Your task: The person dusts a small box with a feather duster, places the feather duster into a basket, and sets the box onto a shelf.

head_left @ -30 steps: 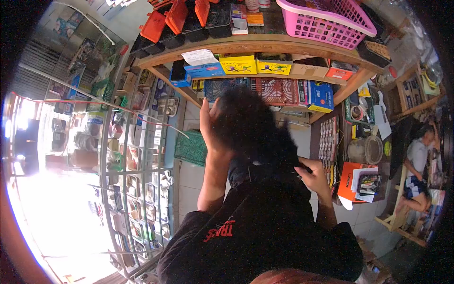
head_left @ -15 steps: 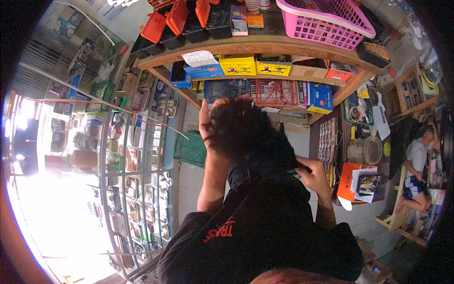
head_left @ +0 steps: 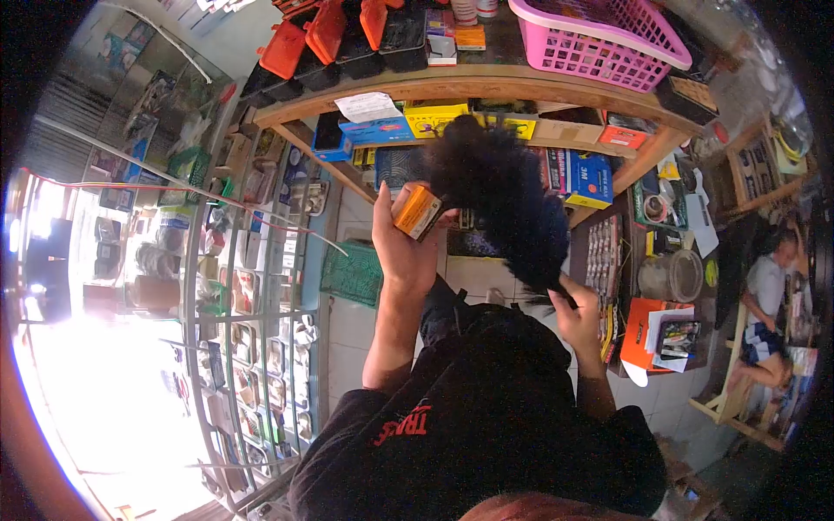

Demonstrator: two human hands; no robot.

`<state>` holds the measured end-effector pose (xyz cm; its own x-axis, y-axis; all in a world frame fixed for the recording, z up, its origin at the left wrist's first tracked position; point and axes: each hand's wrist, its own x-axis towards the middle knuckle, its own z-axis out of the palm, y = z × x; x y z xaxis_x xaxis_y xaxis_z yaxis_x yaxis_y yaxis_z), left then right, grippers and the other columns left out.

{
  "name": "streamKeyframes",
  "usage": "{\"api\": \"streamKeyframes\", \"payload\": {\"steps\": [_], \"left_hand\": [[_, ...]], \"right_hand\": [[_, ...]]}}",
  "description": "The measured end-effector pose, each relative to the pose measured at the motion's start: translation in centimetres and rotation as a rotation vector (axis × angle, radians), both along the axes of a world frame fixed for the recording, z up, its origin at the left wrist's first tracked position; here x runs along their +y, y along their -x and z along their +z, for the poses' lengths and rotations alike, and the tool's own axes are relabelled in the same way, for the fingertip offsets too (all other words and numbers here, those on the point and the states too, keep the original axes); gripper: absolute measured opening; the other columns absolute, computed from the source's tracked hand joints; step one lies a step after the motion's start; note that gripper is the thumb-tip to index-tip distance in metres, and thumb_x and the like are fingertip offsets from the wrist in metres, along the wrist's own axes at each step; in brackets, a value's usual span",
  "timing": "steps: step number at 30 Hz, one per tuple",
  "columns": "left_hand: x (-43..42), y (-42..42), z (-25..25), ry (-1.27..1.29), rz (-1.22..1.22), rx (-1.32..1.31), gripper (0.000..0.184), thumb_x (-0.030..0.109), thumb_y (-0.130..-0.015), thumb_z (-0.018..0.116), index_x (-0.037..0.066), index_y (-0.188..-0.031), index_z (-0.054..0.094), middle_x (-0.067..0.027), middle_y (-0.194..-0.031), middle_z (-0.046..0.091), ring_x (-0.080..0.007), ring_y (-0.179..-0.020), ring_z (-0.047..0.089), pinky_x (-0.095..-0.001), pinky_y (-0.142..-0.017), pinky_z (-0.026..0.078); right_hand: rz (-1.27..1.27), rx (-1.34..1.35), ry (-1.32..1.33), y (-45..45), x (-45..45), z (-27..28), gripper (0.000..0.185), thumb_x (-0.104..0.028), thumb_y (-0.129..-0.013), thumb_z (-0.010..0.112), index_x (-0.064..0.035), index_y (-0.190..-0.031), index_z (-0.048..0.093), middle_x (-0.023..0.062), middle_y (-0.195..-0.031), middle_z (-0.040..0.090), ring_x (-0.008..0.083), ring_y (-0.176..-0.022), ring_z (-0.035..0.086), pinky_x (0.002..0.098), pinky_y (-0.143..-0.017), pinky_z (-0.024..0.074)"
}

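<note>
My left hand [head_left: 407,239] is wrapped round a small orange box [head_left: 418,212] and holds it up in front of the wooden shelf. In my right hand [head_left: 577,314] is the handle end of a black feather duster [head_left: 499,195]. The duster's dark plumes rise up and to the left, their tip beside the orange box and in front of the yellow boxes [head_left: 430,118] on the shelf. Whether the feathers touch the box I cannot tell. The plumes hide part of the shelf's lower level.
A pink basket [head_left: 599,43] and black bins with orange lids [head_left: 323,33] stand on the wooden shelf [head_left: 486,87]. Glass display shelving [head_left: 252,321] is on the left, with a green basket [head_left: 351,271] beside it. At the right, a person [head_left: 766,304] sits beyond an orange box of pens [head_left: 647,334].
The duster has swung up and to the right, off my left hand. The orange box, mostly covered by feathers before, now shows in my left hand.
</note>
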<state>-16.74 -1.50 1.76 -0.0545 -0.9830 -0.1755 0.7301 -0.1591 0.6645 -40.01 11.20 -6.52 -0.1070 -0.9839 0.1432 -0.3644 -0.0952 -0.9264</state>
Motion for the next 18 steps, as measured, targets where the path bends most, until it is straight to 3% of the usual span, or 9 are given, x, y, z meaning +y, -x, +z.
{"api": "streamKeyframes", "payload": {"steps": [3, 5, 8, 10, 12, 13, 15, 17, 18], "left_hand": [[0.0, 0.2, 0.1, 0.157, -0.046, -0.07, 0.048, 0.041, -0.094, 0.03, 0.005, -0.118, 0.05, -0.012, -0.119, 0.053, -0.0227, -0.116, 0.046, -0.0453, -0.096, 0.038], [0.3, 1.1, 0.3, 0.04, -0.212, 0.473, 0.037, 0.019, -0.091, 0.038, 0.0, -0.123, 0.044, -0.0134, -0.12, 0.053, -0.0259, -0.108, 0.052, -0.0426, -0.093, 0.043], [0.2, 1.2, 2.0, 0.164, -0.068, -0.079, 0.049, 0.042, -0.093, 0.032, 0.006, -0.119, 0.051, -0.01, -0.121, 0.052, -0.0221, -0.116, 0.045, -0.0416, -0.097, 0.035], [-0.1, 0.5, 0.2, 0.012, -0.034, -0.013, 0.048, 0.043, -0.092, 0.032, 0.005, -0.11, 0.055, -0.0093, -0.11, 0.056, -0.019, -0.097, 0.05, -0.0405, -0.086, 0.039], [0.2, 0.9, 0.8, 0.066, -0.079, 0.023, 0.045, 0.039, -0.092, 0.033, 0.004, -0.114, 0.053, -0.0108, -0.114, 0.055, -0.0206, -0.103, 0.049, -0.0391, -0.09, 0.038], [0.1, 1.0, 0.8, 0.083, -0.133, 0.074, 0.043, 0.035, -0.092, 0.034, 0.004, -0.116, 0.051, -0.0118, -0.117, 0.054, -0.0213, -0.106, 0.049, -0.0382, -0.093, 0.038], [-0.7, 1.0, -0.1, 0.084, -0.367, 0.31, 0.037, 0.02, -0.091, 0.039, 0.002, -0.123, 0.043, -0.0152, -0.126, 0.048, -0.0223, -0.115, 0.047, -0.0358, -0.098, 0.038], [0.0, 1.0, 0.3, 0.139, -0.174, 0.013, 0.046, 0.035, -0.093, 0.034, 0.002, -0.123, 0.046, -0.012, -0.123, 0.051, -0.0235, -0.11, 0.048, -0.0358, -0.097, 0.035], [-0.2, 0.9, 0.0, 0.054, -0.106, 0.034, 0.047, 0.038, -0.093, 0.034, 0.003, -0.122, 0.047, -0.0109, -0.123, 0.051, -0.0241, -0.109, 0.048, -0.0373, -0.096, 0.035]], "right_hand": [[0.117, 0.102, 0.067, 0.5, 0.6, -0.6, 0.034, -0.001, -0.069, 0.063, 0.0065, -0.102, 0.06, 0.0229, -0.092, 0.064, 0.0301, -0.085, 0.065, 0.0347, -0.077, 0.0494], [0.213, 0.121, 0.037, -0.1, 0.4, 0.3, 0.034, -0.001, -0.068, 0.063, 0.0068, -0.101, 0.06, 0.0233, -0.09, 0.064, 0.0308, -0.082, 0.065, 0.0341, -0.074, 0.0498], [0.028, 0.015, 0.027, -1.1, 0.0, 0.1, 0.035, 0.0, -0.067, 0.062, 0.0068, -0.101, 0.059, 0.0236, -0.088, 0.064, 0.0336, -0.08, 0.065, 0.033, -0.071, 0.0498], [-0.038, -0.034, 0.065, -1.2, -0.1, 0.0, 0.027, 0.0, -0.066, 0.062, 0.0067, -0.092, 0.058, 0.0212, -0.08, 0.061, 0.0322, -0.073, 0.063, 0.0319, -0.066, 0.0476], [0.006, -0.025, 0.116, -1.2, -0.2, 1.7, 0.013, -0.002, -0.067, 0.062, 0.0064, -0.075, 0.057, 0.0165, -0.064, 0.056, 0.0277, -0.059, 0.059, 0.0301, -0.056, 0.0431], [0.155, 0.134, 0.104, 0.1, 0.7, -0.2, 0.034, 0.003, -0.067, 0.061, 0.0066, -0.1, 0.059, 0.0237, -0.092, 0.063, 0.0355, -0.085, 0.064, 0.0351, -0.075, 0.0496], [0.225, 0.092, 0.092, -1.0, 0.4, 0.5, 0.033, 0.002, -0.067, 0.062, 0.0062, -0.1, 0.06, 0.024, -0.093, 0.063, 0.0359, -0.087, 0.063, 0.0363, -0.075, 0.0497], [0.14, 0.057, 0.076, -1.7, -0.1, 0.6, 0.034, 0.001, -0.066, 0.062, 0.0058, -0.1, 0.059, 0.0238, -0.092, 0.063, 0.0356, -0.087, 0.063, 0.0354, -0.074, 0.0498], [0.061, 0.002, 0.066, -1.8, -0.4, 0.4, 0.035, 0.001, -0.066, 0.062, 0.0055, -0.101, 0.059, 0.0238, -0.092, 0.063, 0.0354, -0.088, 0.063, 0.0349, -0.074, 0.0498]]}}
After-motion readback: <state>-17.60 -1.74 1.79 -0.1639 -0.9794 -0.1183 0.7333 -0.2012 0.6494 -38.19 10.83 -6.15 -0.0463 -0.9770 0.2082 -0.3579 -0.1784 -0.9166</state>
